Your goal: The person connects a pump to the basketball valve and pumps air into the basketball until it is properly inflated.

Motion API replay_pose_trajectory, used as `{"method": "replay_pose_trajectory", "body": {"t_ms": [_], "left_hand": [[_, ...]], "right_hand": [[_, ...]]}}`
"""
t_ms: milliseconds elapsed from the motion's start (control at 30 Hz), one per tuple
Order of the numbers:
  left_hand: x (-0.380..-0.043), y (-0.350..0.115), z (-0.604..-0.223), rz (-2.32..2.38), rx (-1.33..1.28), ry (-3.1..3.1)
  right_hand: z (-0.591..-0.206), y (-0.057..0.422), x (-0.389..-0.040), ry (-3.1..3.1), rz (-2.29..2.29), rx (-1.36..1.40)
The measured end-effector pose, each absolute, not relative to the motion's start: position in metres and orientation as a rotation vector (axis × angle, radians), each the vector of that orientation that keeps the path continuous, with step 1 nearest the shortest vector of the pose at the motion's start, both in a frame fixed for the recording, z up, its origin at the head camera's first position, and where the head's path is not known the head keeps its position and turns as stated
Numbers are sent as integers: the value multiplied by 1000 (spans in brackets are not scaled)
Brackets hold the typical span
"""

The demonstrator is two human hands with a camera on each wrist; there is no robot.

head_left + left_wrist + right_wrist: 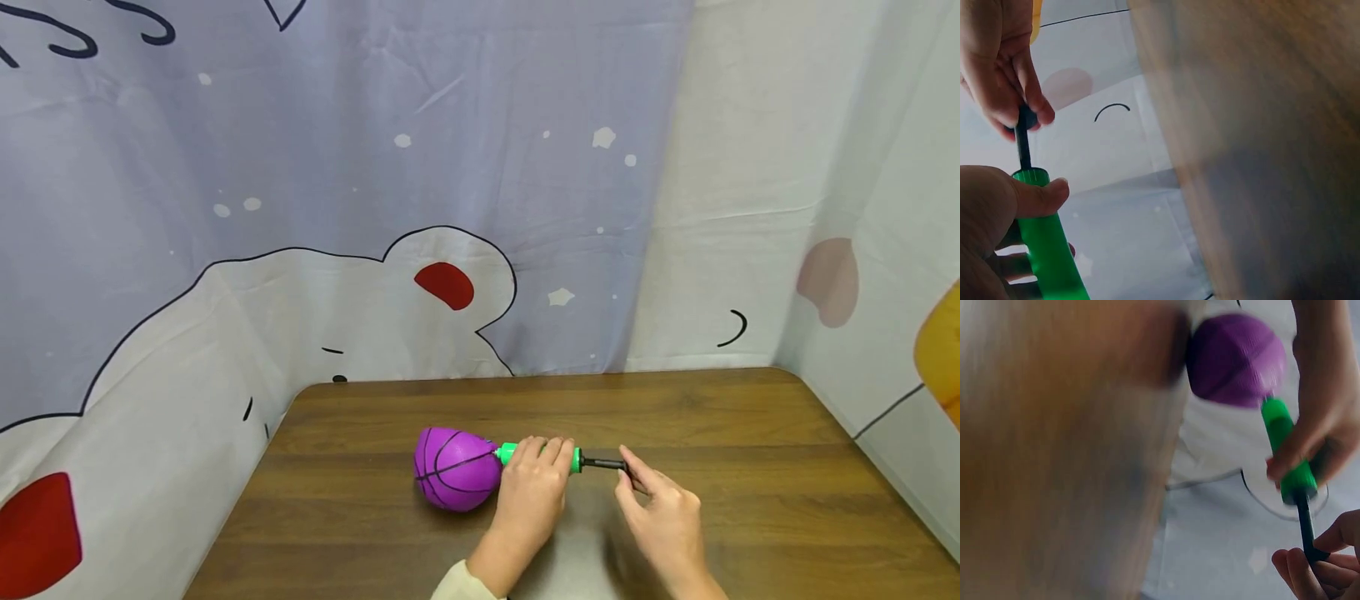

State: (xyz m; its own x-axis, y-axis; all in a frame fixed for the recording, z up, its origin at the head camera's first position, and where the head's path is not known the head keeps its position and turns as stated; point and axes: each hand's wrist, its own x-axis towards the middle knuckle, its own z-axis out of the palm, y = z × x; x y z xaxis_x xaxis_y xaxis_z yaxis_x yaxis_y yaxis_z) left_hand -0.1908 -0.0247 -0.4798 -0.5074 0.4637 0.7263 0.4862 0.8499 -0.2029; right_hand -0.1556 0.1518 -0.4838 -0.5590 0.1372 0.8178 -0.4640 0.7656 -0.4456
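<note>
A purple ball (456, 479) with black basketball lines sits on the table, partly deflated, its upper right side flattened. The tip of a green hand pump (574, 460) meets the ball on its right side. My left hand (534, 492) wraps round the pump's green barrel, thumb along it in the left wrist view. My right hand (663, 512) pinches the black handle (1315, 554) at the end of the drawn-out plunger rod (602, 463). Both hands and the pump line up to the right of the ball.
The brown wooden table (345, 533) spreads out under the hands. Behind it and along both sides hangs a printed cloth (300, 150) with white bear shapes and stars, meeting the table's far edge.
</note>
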Motion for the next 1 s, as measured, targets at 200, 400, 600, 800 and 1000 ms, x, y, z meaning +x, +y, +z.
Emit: {"method": "replay_pose_trajectory", "body": {"t_ms": [200,400,600,800,1000], "left_hand": [[-187,-21,-479,12,-727,-2176],[-188,-24,-475,-82,-713,-2172],[-192,-30,-472,-129,-682,-2210],[-194,-31,-471,-113,-675,-2228],[-194,-31,-470,-75,-680,-2214]], "right_hand": [[-487,140,-157,-2012,805,301],[-479,152,-163,-1990,815,350],[-468,179,-164,-1996,852,222],[-461,194,-161,-2042,895,99],[-466,192,-160,-2038,874,120]]}}
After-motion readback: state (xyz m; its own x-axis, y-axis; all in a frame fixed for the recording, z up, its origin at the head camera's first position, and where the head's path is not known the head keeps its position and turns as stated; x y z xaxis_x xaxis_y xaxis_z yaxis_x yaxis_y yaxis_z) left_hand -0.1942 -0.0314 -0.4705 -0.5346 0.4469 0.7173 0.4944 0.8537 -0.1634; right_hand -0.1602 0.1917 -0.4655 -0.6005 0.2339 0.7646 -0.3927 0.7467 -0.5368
